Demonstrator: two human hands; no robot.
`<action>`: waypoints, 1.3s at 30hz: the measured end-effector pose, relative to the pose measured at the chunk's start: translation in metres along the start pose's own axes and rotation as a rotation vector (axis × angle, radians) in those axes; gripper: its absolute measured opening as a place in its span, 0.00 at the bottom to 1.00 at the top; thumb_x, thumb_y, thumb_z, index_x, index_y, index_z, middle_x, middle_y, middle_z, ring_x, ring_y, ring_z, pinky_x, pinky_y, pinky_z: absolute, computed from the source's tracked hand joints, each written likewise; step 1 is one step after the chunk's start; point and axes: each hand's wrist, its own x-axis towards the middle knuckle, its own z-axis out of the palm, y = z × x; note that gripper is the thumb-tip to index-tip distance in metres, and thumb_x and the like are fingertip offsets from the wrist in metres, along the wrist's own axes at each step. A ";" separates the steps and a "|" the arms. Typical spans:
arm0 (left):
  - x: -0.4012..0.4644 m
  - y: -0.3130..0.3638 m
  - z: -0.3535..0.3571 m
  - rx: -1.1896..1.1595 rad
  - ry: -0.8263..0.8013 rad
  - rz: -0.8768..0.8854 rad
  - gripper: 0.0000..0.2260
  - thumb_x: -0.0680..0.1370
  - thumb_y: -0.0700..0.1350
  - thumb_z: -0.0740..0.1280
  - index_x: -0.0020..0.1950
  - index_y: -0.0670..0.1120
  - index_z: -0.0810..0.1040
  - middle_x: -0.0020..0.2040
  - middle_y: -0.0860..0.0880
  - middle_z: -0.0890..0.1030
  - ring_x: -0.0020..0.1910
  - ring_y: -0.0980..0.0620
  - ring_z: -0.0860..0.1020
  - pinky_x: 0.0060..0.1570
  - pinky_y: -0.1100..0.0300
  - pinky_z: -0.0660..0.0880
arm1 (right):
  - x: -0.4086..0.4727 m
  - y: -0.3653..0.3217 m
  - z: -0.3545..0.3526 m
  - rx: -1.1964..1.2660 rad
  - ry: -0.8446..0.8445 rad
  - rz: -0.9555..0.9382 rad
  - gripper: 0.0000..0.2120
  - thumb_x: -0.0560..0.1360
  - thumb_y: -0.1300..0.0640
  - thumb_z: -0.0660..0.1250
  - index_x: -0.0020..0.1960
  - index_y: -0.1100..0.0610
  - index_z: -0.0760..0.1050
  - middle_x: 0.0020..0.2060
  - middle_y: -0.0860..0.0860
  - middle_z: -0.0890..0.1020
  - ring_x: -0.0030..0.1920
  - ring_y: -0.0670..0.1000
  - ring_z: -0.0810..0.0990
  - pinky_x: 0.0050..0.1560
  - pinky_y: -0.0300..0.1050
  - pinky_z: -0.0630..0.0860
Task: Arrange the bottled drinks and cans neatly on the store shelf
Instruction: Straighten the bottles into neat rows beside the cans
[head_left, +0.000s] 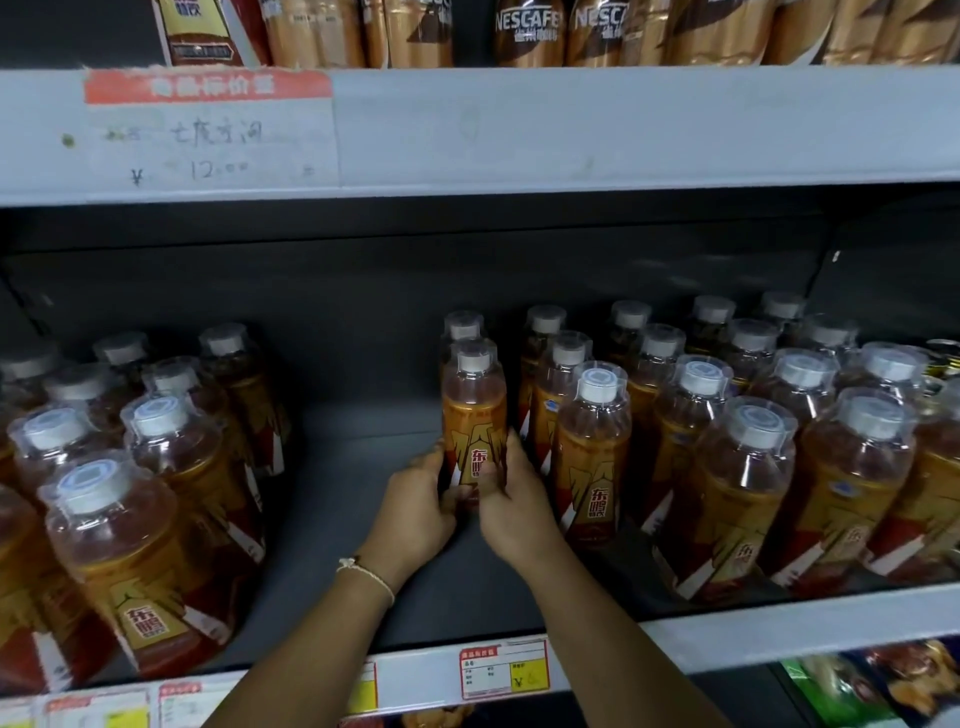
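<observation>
An amber drink bottle with a white cap and a red-gold label stands upright on the dark shelf, in the gap between two groups of the same bottles. My left hand grips its lower left side. My right hand grips its lower right side, thumb across the label. One more bottle stands directly behind it. A group of bottles fills the shelf's left part, and several rows of bottles fill the right part.
The upper shelf hangs low overhead with a handwritten price tag; Nescafe bottles stand on it. Price labels line the front rail. Bare shelf floor lies left of the held bottle. Snack packets sit below right.
</observation>
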 end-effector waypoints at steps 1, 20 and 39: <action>0.000 0.000 0.001 0.002 0.006 0.004 0.19 0.75 0.37 0.70 0.65 0.43 0.75 0.55 0.46 0.81 0.52 0.51 0.78 0.46 0.81 0.63 | 0.001 0.000 0.000 0.007 -0.009 0.008 0.29 0.85 0.51 0.54 0.82 0.50 0.47 0.79 0.51 0.62 0.78 0.51 0.59 0.78 0.55 0.58; 0.001 -0.004 -0.002 0.070 0.026 0.007 0.23 0.76 0.42 0.71 0.70 0.42 0.71 0.62 0.43 0.79 0.59 0.46 0.77 0.54 0.72 0.64 | -0.007 -0.002 0.000 -0.048 0.124 -0.101 0.29 0.83 0.53 0.59 0.81 0.52 0.54 0.76 0.51 0.68 0.75 0.47 0.64 0.76 0.47 0.61; -0.130 0.012 -0.123 0.034 0.681 0.115 0.18 0.75 0.39 0.57 0.61 0.37 0.79 0.57 0.46 0.80 0.59 0.52 0.78 0.59 0.60 0.75 | -0.054 -0.062 0.102 0.108 -0.116 -0.561 0.16 0.76 0.59 0.70 0.63 0.52 0.77 0.58 0.49 0.81 0.58 0.46 0.80 0.59 0.50 0.79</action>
